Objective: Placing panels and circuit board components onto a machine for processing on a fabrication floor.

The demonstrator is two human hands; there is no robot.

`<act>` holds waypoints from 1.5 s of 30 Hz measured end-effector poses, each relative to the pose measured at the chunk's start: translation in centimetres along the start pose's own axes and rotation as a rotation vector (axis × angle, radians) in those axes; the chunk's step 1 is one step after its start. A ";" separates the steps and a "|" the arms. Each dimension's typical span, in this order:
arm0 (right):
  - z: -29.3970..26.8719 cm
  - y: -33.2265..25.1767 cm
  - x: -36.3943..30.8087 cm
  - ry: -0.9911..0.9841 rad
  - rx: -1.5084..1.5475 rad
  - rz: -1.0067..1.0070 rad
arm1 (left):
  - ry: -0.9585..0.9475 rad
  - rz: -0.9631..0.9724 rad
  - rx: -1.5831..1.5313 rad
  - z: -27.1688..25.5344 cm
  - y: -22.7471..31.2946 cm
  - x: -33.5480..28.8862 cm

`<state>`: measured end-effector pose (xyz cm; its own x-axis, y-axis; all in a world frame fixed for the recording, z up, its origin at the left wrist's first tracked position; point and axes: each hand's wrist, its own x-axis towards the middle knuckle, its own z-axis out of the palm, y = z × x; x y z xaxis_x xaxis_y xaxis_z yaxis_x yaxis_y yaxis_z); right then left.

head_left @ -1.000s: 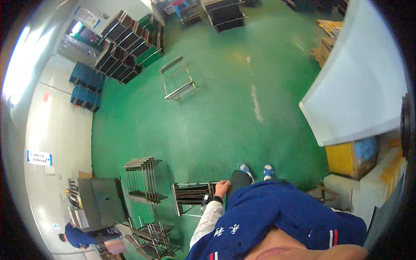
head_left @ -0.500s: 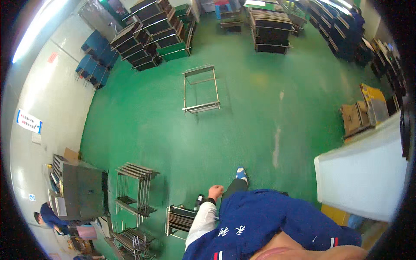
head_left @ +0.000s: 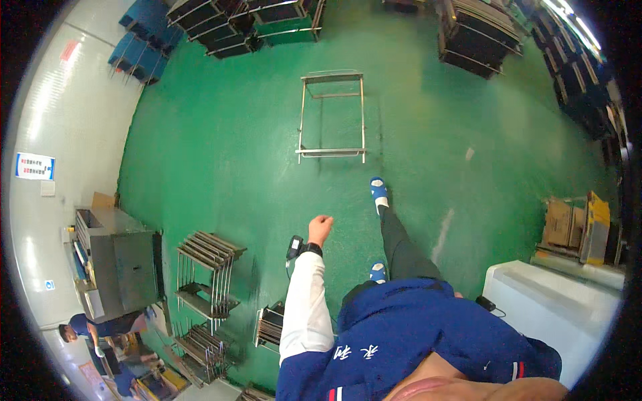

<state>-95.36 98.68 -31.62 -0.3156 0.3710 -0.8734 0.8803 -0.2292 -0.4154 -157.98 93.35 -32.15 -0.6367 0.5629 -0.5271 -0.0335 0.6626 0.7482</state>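
Note:
My left hand (head_left: pixel 321 229) swings out over the green floor, fingers curled into a loose fist with nothing seen in it. A black band (head_left: pixel 311 249) circles that wrist, and a small black device (head_left: pixel 294 247) with a cable sits beside it. Of my right hand only a small edge (head_left: pixel 458 295) shows past my blue jacket; its fingers are hidden. A second black device (head_left: pixel 490 306) with a cable shows near it. Ahead of my left hand, apart from it, stands a metal frame rack (head_left: pixel 331 152) with thin upright posts.
Metal racks (head_left: pixel 210 247) and a grey cabinet (head_left: pixel 127 264) stand at the left, where a person (head_left: pixel 100 327) bends. Stacked dark racks (head_left: pixel 475 37) line the far side. At the right are flattened cardboard (head_left: pixel 562 224) and a white-topped unit (head_left: pixel 535 301).
I have stepped forward, one blue-and-white shoe now far out ahead. My left hand has swung forward. The metal frame rack appears nearer, and the right-hand device has come into view.

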 end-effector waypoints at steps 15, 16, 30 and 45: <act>-13.4 -43.4 14.1 0.018 -0.691 -0.183 | 0.183 -0.482 -0.720 6.2 4.1 30.7; -13.3 -43.5 15.0 0.006 -0.706 -0.178 | 0.189 -0.496 -0.730 7.8 3.6 32.4; -8.5 -41.2 19.0 0.074 -0.644 -0.054 | 0.198 -0.653 -1.273 18.8 -5.5 46.0; -3.2 -45.1 19.0 0.028 -0.750 -0.099 | 0.133 -0.609 -1.317 13.4 -8.5 48.9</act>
<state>-139.94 118.97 -28.60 -0.4055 0.3830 -0.8300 0.8566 0.4761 -0.1988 -178.45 121.90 -69.66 -0.3287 0.2681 -0.9056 -0.9398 -0.1879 0.2855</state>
